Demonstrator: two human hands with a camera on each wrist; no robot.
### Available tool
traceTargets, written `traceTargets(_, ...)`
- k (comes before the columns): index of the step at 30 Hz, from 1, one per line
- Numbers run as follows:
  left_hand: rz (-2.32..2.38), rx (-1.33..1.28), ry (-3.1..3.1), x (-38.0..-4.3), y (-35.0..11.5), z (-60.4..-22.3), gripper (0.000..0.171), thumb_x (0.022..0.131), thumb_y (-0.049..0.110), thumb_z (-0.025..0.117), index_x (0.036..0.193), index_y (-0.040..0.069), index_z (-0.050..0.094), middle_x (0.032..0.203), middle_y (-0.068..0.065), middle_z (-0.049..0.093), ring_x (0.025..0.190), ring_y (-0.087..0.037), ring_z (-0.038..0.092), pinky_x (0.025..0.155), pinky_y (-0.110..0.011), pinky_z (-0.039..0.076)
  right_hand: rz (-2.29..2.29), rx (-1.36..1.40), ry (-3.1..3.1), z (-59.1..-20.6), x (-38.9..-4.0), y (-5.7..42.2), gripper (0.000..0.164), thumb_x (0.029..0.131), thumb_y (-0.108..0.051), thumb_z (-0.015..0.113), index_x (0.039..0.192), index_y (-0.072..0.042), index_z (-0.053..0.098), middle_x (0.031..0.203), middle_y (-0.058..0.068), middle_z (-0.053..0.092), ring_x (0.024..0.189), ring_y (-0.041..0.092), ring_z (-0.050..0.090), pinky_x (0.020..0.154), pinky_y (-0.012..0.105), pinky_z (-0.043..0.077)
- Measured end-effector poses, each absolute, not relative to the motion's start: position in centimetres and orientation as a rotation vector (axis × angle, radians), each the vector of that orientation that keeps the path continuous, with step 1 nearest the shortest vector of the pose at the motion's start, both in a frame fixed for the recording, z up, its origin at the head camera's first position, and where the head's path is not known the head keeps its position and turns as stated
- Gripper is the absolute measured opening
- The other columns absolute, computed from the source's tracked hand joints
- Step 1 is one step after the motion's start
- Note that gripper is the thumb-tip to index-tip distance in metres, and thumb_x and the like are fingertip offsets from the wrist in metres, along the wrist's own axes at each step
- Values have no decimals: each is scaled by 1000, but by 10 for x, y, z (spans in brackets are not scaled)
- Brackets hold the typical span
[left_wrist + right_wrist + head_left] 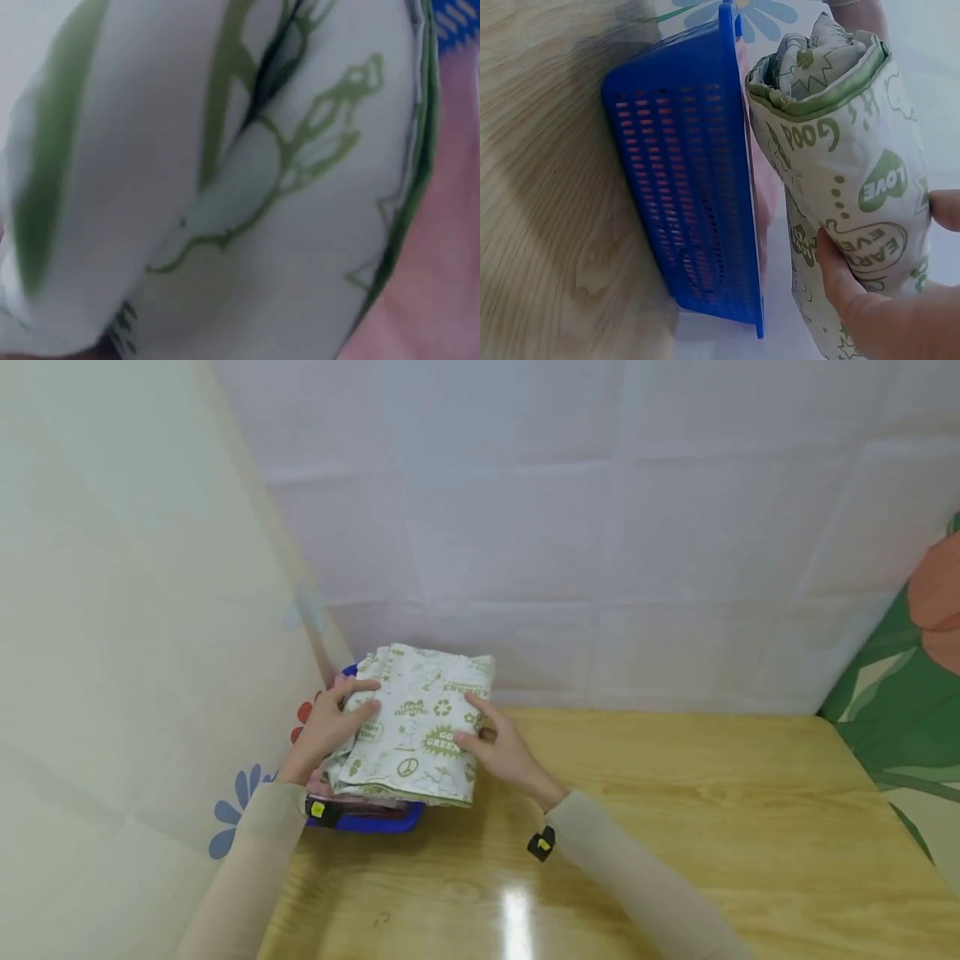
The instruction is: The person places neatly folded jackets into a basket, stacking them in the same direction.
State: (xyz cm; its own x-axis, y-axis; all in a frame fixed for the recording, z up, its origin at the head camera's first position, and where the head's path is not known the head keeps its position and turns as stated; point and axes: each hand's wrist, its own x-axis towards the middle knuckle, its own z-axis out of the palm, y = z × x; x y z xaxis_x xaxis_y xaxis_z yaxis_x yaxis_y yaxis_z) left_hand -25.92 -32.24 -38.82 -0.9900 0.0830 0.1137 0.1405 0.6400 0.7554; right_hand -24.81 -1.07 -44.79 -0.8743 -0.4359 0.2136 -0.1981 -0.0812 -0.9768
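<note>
A folded white cloth with green prints and green edging is held over a blue plastic basket. My left hand grips its left side, thumb and forefinger on the upper face. On the right side my right hand holds the cloth; the right wrist view shows a thumb and finger on either side of the bundle. Its layers bulge at the rolled end there. Pink fabric lies in the basket beneath, partly hidden by the cloth. In the left wrist view the cloth covers my left hand's fingers.
The basket has slotted sides and stands at the left end of a wooden table, close to a pale wall sheet with flower prints. A white sheet hangs behind. Green leaf-patterned fabric borders the right side.
</note>
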Motion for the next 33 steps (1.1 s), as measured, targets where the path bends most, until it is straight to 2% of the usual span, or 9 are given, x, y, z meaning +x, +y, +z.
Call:
traceTargets(3,-1299,-169,-2807,-259,-337,-387,51,106,37,67,150,12,61,177,-19,19,165,-42,11,128,-70,20,-2069,-709,1966,-451,-250,-25,75,105,-14,67,170,-14,28,167,20,36,130,40,64,98,37,62)
traceTargets(10,-1277,-172,-2827,-264,-359,-391,51,108,34,64,151,8,58,172,-23,32,162,-47,19,127,-71,22,-2097,-728,1939,-457,-254,-49,75,105,-11,67,169,-12,28,168,20,36,136,40,61,103,36,60)
traceTargets(15,-1255,-147,-2860,-266,-371,-394,54,109,37,63,153,8,56,174,-24,28,162,-48,17,126,-72,21,-2114,-743,1909,-461,-256,-63,73,106,-10,66,168,-9,29,169,22,31,141,41,57,105,33,58)
traceTargets(23,-1191,-109,-2861,-267,-390,-398,54,109,37,63,153,6,56,172,-27,31,161,-51,20,126,-72,23,-2059,-690,1967,-465,-254,-86,71,107,-18,66,169,-16,31,159,19,45,101,17,70,77,22,57)
traceTargets(25,-1186,-93,-2856,-266,-394,-397,54,108,37,63,153,6,56,172,-27,30,160,-51,20,126,-72,22,-2063,-698,1963,-464,-254,-90,70,108,-18,66,169,-15,31,147,16,54,91,12,66,72,21,54)
traceTargets(27,-1184,-80,-2852,-265,-397,-396,56,108,38,62,154,6,55,172,-27,29,160,-52,19,125,-73,22,-2069,-713,1971,-462,-255,-94,70,107,-18,66,168,-15,32,116,12,64,76,10,58,63,20,47)
traceTargets(30,-1183,-60,-2854,-263,-403,-393,58,109,39,62,155,7,53,173,-27,27,161,-52,17,124,-74,22,-2083,-730,1985,-459,-254,-101,69,107,-16,67,167,-11,34,80,1,51,65,9,43,58,20,40)
traceTargets(32,-1185,-53,-2857,-262,-407,-392,59,109,40,61,156,6,53,173,-27,25,161,-52,16,124,-75,22,-2095,-731,1973,-459,-253,-106,69,107,-15,67,167,-10,33,72,-2,43,63,9,39,57,19,39)
traceTargets(33,-1188,-47,-2859,-262,-409,-392,59,109,40,60,156,6,52,173,-27,25,161,-53,16,124,-75,22,-2098,-726,1969,-459,-253,-109,70,107,-14,66,167,-9,33,77,-4,48,64,8,42,58,18,41)
